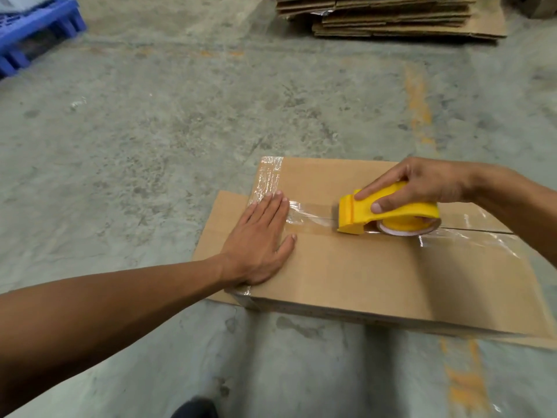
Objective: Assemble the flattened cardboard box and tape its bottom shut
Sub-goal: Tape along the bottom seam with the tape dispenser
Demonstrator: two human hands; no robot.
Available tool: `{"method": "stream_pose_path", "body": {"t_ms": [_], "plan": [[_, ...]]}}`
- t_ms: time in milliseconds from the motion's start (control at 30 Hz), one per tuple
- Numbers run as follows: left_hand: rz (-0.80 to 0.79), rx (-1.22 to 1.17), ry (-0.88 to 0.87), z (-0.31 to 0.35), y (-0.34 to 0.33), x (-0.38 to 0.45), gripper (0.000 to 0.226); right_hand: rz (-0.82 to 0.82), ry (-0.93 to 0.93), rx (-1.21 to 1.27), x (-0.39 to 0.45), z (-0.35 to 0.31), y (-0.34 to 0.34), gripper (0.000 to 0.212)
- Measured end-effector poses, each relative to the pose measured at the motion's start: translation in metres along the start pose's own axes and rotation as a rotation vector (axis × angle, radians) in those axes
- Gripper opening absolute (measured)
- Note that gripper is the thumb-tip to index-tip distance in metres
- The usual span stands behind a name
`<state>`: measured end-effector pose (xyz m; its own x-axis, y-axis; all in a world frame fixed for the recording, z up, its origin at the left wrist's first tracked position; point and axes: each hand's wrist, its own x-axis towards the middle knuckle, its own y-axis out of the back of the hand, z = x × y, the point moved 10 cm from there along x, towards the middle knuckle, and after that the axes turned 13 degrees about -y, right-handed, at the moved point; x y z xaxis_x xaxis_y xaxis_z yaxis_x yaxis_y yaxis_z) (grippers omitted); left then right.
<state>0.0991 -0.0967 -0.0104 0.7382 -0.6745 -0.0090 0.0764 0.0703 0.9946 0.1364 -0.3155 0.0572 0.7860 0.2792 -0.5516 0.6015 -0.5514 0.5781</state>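
**Tape going down on the box seam**

Floor (180,116) came first, bare grey concrete all around, with worn yellow paint marks on the right. A stack of flattened cardboard (391,16) lay at the far edge, and a blue plastic pallet (33,31) sat in the far left corner. And there was the cardboard box (346,273), folded up and resting on the floor at centre right, closed flaps facing up! Clear tape (310,212) ran along the middle seam, more of it crinkled down the box's left edge. The left hand (259,239) lay flat, fingers spread, pressing the tape's end onto the box. The right hand (422,185) gripped the yellow tape dispenser (388,212), fingers curled over its handle, its front edge touching the seam.
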Motion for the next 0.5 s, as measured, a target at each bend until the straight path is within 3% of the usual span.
{"method": "stream_pose_path", "body": {"t_ms": [167,333,500], "plan": [[-0.072,0.019,0.007,0.003,0.002,0.001,0.073,0.008,-0.038,-0.043,-0.003,0.010,0.006,0.036],[-0.084,-0.009,-0.085,0.059,-0.004,0.030,0.078,0.040,-0.049,-0.035,0.000,0.011,0.007,0.031],[-0.045,0.003,-0.075,0.052,-0.014,0.038,0.082,0.053,-0.050,-0.047,0.002,0.011,0.002,0.031]]}}
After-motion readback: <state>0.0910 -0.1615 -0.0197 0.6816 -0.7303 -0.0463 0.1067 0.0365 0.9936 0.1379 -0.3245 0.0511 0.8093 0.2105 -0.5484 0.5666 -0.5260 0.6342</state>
